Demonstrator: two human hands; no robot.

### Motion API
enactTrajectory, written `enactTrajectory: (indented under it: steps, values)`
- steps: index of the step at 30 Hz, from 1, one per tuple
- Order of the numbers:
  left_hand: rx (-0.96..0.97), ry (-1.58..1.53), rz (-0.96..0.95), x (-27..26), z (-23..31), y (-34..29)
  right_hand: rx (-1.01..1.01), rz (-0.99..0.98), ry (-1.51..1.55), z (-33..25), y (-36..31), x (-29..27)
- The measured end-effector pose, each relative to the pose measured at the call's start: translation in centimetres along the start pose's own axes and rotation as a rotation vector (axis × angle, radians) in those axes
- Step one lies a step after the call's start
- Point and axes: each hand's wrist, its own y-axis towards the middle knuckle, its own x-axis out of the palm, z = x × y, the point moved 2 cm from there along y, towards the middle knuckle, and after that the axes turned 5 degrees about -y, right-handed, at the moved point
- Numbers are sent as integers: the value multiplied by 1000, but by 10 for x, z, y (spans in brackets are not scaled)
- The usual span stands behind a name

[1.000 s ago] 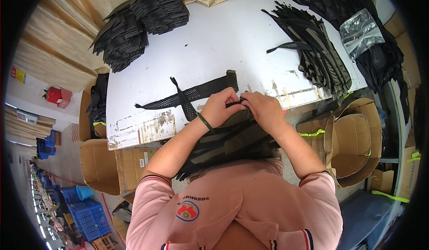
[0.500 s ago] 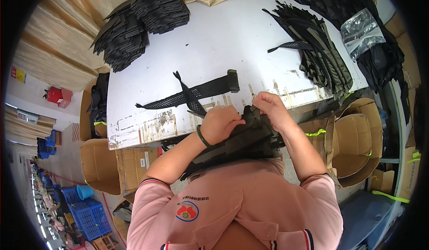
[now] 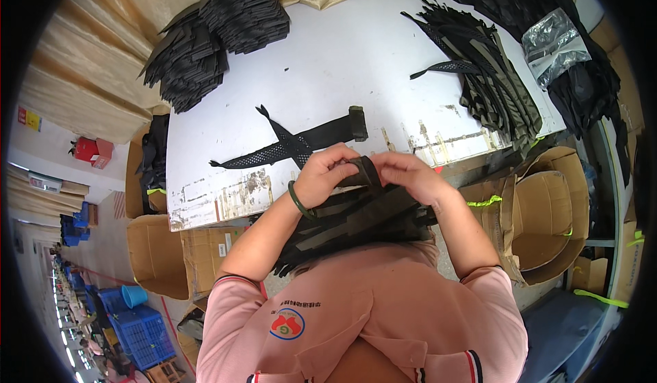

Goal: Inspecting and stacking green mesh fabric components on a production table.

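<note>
Between my hands, at the table's near edge, is the folded end of a black fabric strap (image 3: 362,172). My left hand (image 3: 327,176) is closed on it, thumb on top. My right hand (image 3: 408,176) pinches the strap's right side, fingertips bent together. Over my lap lies a bundle of black straps (image 3: 356,222), partly hidden by my hands and forearms. Just beyond my left hand, a black strap with mesh (image 3: 321,134) lies flat on the white table (image 3: 328,61); a mesh strip crosses it and runs down behind that hand.
Two stacks of black fabric pieces (image 3: 243,15) stand at the far left. A pile of dark mesh straps (image 3: 482,75) is on the right, beside black cloth and a clear plastic bag (image 3: 556,46). Cardboard boxes (image 3: 159,256) (image 3: 544,212) flank the table below its edge.
My hands have turned the strap's end over, so a folded flat band now shows between them. My right hand has moved down and left, nearer my left hand.
</note>
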Motion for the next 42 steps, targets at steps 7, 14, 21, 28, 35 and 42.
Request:
enactTrajectory:
  steps: [7, 14, 21, 28, 35, 42]
  values:
    - [71, -35, 27, -4, -1, 2, -18, -83, 281, 17, -1, 9]
    - [17, 19, -141, 9, 28, 3, -121, 324, -418, 18, 2, 13]
    - [-306, 154, -6, 1, 3, 10, -266, 486, -401, 2, 0, 11]
    - [-354, -133, 62, 6, -2, 10, -220, 370, -615, 7, 4, 2]
    - [-359, -98, 26, 3, -8, 11, -84, 240, -116, -13, 4, 14]
    - [-274, 243, -282, -25, -13, -16, -242, 445, -414, -32, -24, -23]
